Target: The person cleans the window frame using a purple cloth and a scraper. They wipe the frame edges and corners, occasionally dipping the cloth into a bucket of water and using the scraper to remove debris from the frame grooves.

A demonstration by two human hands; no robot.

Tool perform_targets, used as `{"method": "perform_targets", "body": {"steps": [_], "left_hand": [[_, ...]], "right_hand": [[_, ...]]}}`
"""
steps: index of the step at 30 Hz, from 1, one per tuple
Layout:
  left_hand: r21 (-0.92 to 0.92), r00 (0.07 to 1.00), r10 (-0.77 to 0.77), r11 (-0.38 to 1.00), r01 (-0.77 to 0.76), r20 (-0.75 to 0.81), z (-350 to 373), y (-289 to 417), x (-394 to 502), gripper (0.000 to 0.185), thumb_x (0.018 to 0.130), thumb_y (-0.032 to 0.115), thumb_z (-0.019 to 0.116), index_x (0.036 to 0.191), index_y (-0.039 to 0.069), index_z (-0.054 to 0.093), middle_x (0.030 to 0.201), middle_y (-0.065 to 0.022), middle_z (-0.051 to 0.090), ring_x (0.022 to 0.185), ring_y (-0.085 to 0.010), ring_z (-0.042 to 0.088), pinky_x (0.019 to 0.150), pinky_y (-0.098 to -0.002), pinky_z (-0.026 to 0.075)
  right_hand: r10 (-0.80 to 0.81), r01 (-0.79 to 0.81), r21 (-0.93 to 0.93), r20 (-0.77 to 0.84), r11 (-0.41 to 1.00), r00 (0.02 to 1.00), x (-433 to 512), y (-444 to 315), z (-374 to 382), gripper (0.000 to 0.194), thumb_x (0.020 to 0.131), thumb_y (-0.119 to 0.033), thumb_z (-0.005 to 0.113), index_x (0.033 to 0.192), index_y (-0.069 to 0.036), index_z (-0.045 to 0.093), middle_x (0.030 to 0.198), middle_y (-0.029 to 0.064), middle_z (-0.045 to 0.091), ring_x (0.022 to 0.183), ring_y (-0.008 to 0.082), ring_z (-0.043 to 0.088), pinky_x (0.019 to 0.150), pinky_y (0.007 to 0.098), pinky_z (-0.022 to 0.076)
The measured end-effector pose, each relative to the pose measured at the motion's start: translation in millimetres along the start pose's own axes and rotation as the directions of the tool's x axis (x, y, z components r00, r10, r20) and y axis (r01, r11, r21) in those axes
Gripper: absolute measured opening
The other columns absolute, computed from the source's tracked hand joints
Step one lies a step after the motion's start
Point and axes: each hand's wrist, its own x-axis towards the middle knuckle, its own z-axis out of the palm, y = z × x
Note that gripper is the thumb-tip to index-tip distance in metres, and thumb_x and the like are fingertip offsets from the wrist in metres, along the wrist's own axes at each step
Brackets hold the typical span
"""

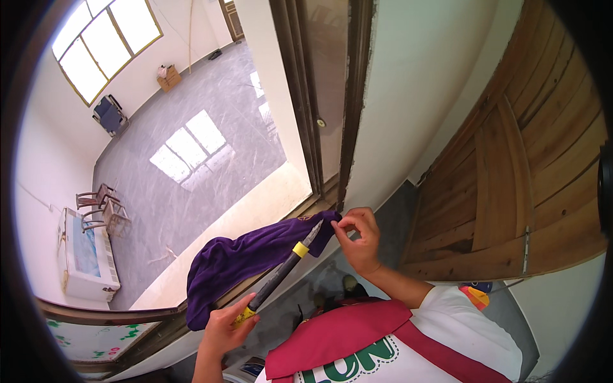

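Note:
In front of me a dark purple cloth (239,256) lies draped along the window sill (249,287), its left end hanging over the edge. My left hand (227,323) grips the yellow lower end of a hand tool (279,281). The tool has a dark shaft, a yellow band and a narrow, pointed grey metal tip. That tip rests against or just above the right part of the cloth; contact is hard to tell. With thumb and forefinger together, my right hand (359,237) pinches the cloth's right edge, close beside the tip.
Beside the cloth stands a brown sliding-window frame (311,95). A wooden door (503,182) is at my right. Through the opening are a white chest freezer (88,268), wooden chairs (107,206), a folded blue chair (110,115) and a cardboard box (169,80).

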Motion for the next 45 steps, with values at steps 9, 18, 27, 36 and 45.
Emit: {"method": "perform_targets", "body": {"steps": [9, 18, 27, 36, 45], "left_hand": [[-0.134, 0.99, -0.102, 0.984, 0.114, 0.098, 4.3, -7.8, 22.6, 0.048, 0.083, 0.012, 0.078, 0.128, 0.003, 0.064, 0.062, -0.0072, 0.06, 0.052, -0.0095, 0.054, 0.053, -0.0238, 0.043], [-0.156, 0.962, -0.201, 0.961, 0.23, 0.183, -6.9, 1.3, 49.7, 0.047, 0.087, 0.014, 0.077, 0.13, 0.003, 0.063, 0.059, -0.0006, 0.056, 0.05, -0.005, 0.05, 0.048, -0.0227, 0.041], [0.297, 0.996, 0.079, 0.951, -0.088, 0.043, -12.2, 25.5, 44.5, 0.048, 0.082, 0.016, 0.075, 0.128, 0.014, 0.062, 0.072, -0.0109, 0.068, 0.061, -0.0297, 0.066, 0.057, -0.0379, 0.051], [0.39, 0.996, 0.002, 0.92, -0.036, 0.089, -44.8, 46.2, 24.7, 0.048, 0.079, 0.016, 0.075, 0.126, 0.013, 0.063, 0.074, -0.0131, 0.068, 0.065, -0.0339, 0.067, 0.057, -0.0403, 0.051], [0.087, 0.991, 0.002, 0.996, -0.014, 0.136, -22.5, 25.4, 52.7, 0.043, 0.082, 0.012, 0.076, 0.123, 0.006, 0.065, 0.074, -0.0164, 0.067, 0.06, -0.028, 0.066, 0.059, -0.0324, 0.051]], "right_hand": [[-0.182, 0.203, -0.097, 0.19, 0.974, 0.965, -4.8, -16.4, -14.5, 0.021, 0.077, 0.006, 0.074, 0.093, -0.004, 0.065, 0.1, 0.011, 0.062, 0.088, 0.0292, 0.063, 0.075, 0.0371, 0.0533], [-0.502, 0.527, 0.111, 0.516, 0.842, 0.694, 13.6, -51.3, 11.4, 0.034, 0.078, -0.007, 0.074, 0.112, -0.006, 0.066, 0.114, 0.0105, 0.058, 0.111, 0.03, 0.058, 0.105, 0.0468, 0.0438], [-0.525, 0.564, 0.076, 0.486, 0.822, 0.699, 11.2, -43.2, 32.0, 0.035, 0.073, -0.018, 0.078, 0.105, -0.007, 0.069, 0.105, 0.0058, 0.061, 0.1, 0.0265, 0.059, 0.097, 0.0445, 0.0464], [-0.539, 0.539, 0.133, 0.422, 0.832, 0.729, -1.2, -61.1, 50.0, 0.034, 0.073, -0.019, 0.079, 0.105, -0.008, 0.071, 0.104, 0.0049, 0.063, 0.098, 0.026, 0.06, 0.094, 0.0434, 0.047], [-0.534, 0.547, 0.148, 0.527, 0.824, 0.661, 24.6, -45.4, 38.6, 0.031, 0.073, -0.017, 0.078, 0.101, -0.007, 0.071, 0.094, 0.0045, 0.062, 0.09, 0.0248, 0.059, 0.083, 0.0406, 0.0457]]}}
